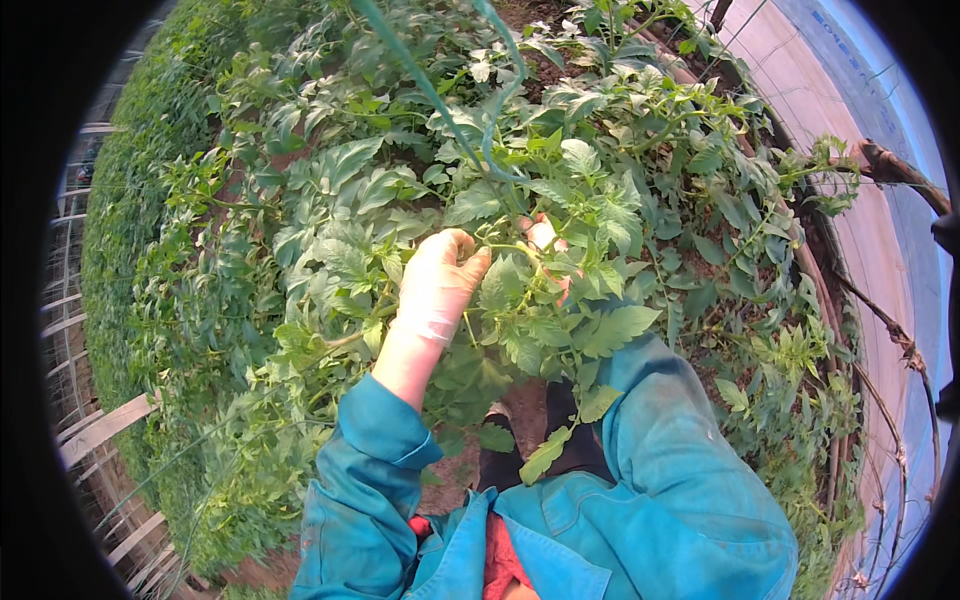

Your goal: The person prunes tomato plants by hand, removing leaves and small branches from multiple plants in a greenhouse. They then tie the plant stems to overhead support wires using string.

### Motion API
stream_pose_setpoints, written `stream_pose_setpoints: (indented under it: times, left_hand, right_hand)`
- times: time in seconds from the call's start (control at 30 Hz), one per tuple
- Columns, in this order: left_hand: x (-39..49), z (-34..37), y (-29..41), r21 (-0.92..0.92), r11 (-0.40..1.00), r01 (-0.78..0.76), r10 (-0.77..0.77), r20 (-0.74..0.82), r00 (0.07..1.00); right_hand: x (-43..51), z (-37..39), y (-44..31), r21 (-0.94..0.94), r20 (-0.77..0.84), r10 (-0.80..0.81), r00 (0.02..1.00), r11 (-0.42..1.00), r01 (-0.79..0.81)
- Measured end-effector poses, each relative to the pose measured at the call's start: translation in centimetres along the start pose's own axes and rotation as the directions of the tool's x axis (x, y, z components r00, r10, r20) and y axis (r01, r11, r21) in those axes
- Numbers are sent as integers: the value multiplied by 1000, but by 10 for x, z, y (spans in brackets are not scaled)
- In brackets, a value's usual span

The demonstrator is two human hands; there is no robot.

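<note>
A leafy tomato plant (525,322) stands in front of my body, its top between my two hands. My left hand (435,281), in a thin pale glove, has its thumb and curled fingers close together beside a small shoot with buds (491,231). Whether anything is pinched there is hidden. Behind a pale green stem (531,255) is my right hand (546,236), mostly covered by leaves, so its grip does not show. Green twine (431,82) comes down from above and reaches the plant just beyond my hands.
Dense rows of tomato plants (180,225) fill the left side. Along the right runs plastic sheeting (870,247), with a dry branch (900,169) sticking out before it. Wooden slats (109,431) stand at lower left. Bare soil (529,405) shows around my legs.
</note>
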State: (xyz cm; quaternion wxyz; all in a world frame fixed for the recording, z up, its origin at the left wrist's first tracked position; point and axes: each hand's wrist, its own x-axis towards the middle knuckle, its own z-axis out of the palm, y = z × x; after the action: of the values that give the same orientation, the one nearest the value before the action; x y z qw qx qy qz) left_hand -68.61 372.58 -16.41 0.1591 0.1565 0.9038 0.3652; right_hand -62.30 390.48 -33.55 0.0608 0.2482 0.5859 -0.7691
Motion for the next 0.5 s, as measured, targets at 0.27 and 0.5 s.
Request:
stream_pose_setpoints:
  times: [0.27, 0.5]
  left_hand:
    - [10, 10, -16, 102, 958, -269, 277, -82, 957]
    - [36, 13, -14, -36, 985, -166, 156, -187, 970]
  right_hand:
    - [8, 5, 11, 135, -5, -57, 998, 989, 57]
    - [46, 17, 24, 823, -44, -501, 865, 473, 315]
